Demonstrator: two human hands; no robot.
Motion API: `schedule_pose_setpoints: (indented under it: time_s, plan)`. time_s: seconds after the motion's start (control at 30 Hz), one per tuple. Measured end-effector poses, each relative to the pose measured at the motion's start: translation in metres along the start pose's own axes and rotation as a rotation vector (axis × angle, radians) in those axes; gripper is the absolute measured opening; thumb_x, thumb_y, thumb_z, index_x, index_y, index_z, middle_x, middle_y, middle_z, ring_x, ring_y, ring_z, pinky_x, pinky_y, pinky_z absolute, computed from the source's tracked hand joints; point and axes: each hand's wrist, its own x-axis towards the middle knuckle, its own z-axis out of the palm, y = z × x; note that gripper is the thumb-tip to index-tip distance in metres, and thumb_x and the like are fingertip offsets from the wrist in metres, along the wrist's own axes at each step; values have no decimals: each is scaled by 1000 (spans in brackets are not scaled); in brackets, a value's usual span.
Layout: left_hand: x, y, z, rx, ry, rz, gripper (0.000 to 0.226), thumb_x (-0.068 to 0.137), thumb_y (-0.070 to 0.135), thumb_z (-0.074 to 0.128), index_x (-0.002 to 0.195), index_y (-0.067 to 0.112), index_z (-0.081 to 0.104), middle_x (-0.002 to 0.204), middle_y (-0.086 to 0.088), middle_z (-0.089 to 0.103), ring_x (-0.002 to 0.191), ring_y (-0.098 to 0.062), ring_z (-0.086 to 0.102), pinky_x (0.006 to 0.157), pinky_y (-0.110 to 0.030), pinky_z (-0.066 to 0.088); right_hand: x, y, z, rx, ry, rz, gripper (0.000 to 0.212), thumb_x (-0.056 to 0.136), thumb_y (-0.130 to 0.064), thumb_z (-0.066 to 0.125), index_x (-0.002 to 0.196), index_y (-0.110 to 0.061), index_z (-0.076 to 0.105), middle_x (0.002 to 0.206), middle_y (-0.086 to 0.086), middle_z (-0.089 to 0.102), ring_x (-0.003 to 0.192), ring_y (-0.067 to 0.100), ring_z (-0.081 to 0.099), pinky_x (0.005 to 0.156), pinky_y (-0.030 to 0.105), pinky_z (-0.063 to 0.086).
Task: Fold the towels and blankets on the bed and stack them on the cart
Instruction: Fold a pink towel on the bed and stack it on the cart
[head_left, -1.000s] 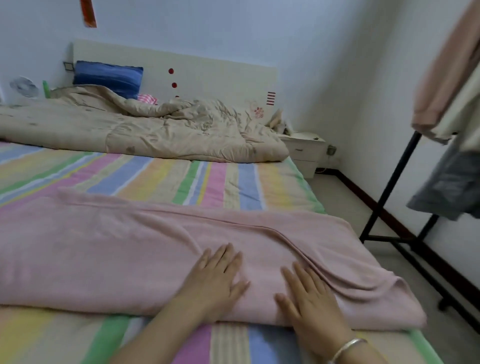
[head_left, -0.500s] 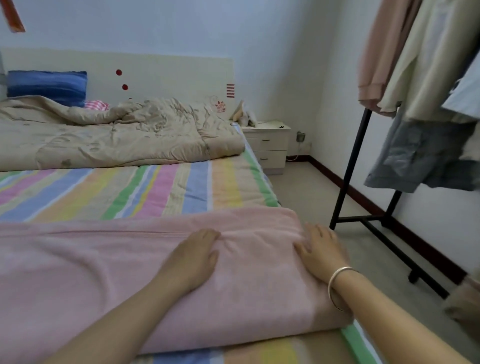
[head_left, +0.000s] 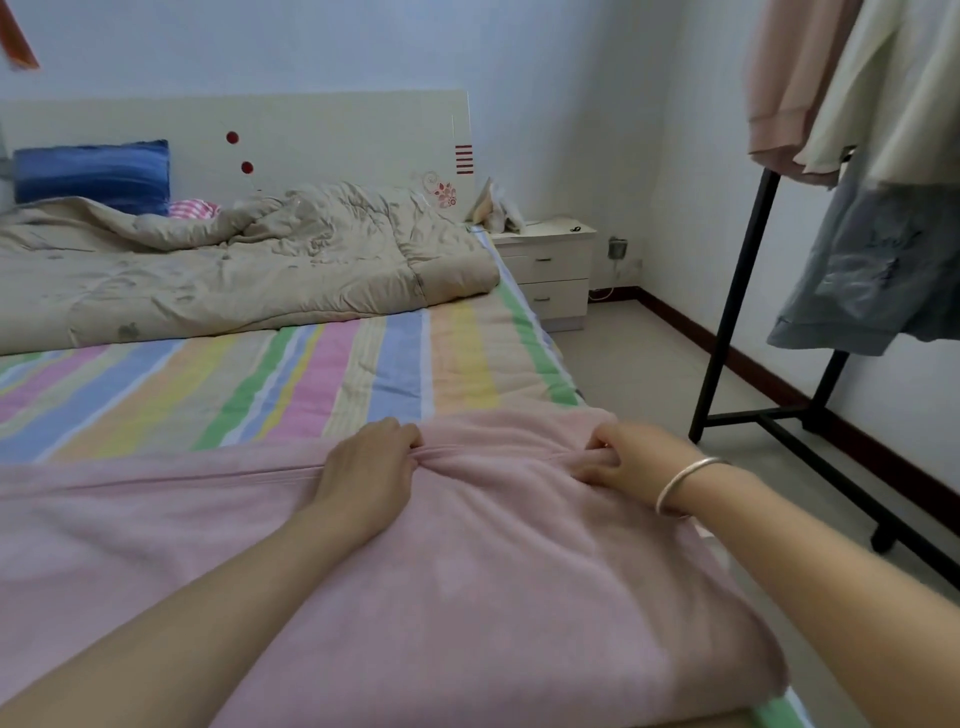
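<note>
A pink blanket is laid across the near end of the bed, folded over on itself. Its far edge forms a ridge running from 9 o'clock to 3 o'clock. That ridge is gripped by both hands. The left hand is curled into the fabric near the centre. The right hand, with a silver bangle at the wrist, is closed round the fold at about 1 o'clock. The two hands are held apart, and cloth is bunched between them. The blanket's right end lies at the mattress edge at 4 o'clock.

Beyond the blanket, toward 12 o'clock, the bed is covered by a sheet striped in pastel colours. At 11 o'clock a rumpled beige quilt is heaped across the head of the bed. A blue pillow and a pink checked cloth are seen behind it, against a cream headboard marked with red dots and a flower motif.

A white two-drawer nightstand is set just beside the bed at 1 o'clock; the items on it are too small to make out. A pale floor and a dark red skirting board are seen at 2 o'clock. A black metal clothes rack is stood near the wall at 3 o'clock, hung with pink, cream and grey-blue garments.
</note>
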Motion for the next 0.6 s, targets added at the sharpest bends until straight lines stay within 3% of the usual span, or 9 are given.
schedule_pose_setpoints:
  time_s: [0.1,0.2,0.27,0.37,0.47,0.53,0.6]
  plan:
    - [12,3,2,-13,123,14,12,94,19,50,102,21,59,98,0,54,95,-25,54,69,-35,40,0,4,-16,88,215,15,16,89,-36,57,96,-22,60,98,1,65,91,25,60,71,31,43]
    - [18,4,11,-45,196,-38,15,94,14,50,102,18,61,99,-5,57,93,-29,55,73,-39,44,9,1,-25,121,478,108,20,91,-45,54,92,-25,56,87,-3,61,84,26,58,66,33,41]
    - [9,4,24,-4,148,-77,18,91,13,52,104,18,63,97,-7,60,91,-31,57,74,-40,45,20,-1,-8,69,404,159,23,90,-46,53,95,-25,58,96,0,64,90,28,59,68,32,42]
    - [-6,4,43,53,85,-76,24,79,6,63,101,15,65,91,-8,62,86,-33,61,73,-41,50,27,2,31,159,209,281,42,88,-51,51,118,-22,55,121,8,59,109,32,56,88,39,48]
    - [-9,9,30,-98,267,-48,36,76,4,67,110,14,67,104,-5,68,96,-30,63,86,-39,49,19,10,36,298,208,411,69,87,-63,46,137,-15,41,135,14,47,122,34,48,100,42,42]
    - [-19,22,9,-332,342,-108,31,84,6,60,110,19,70,111,0,70,107,-24,62,93,-37,47,8,16,33,331,186,472,71,89,-64,40,139,-13,42,137,15,49,123,34,49,97,40,41]
    - [-35,38,-3,-451,266,-117,34,91,24,48,118,25,68,123,6,66,118,-18,57,101,-33,42,-5,21,32,308,127,490,67,90,-63,35,128,-11,54,126,15,59,113,33,57,87,36,44]
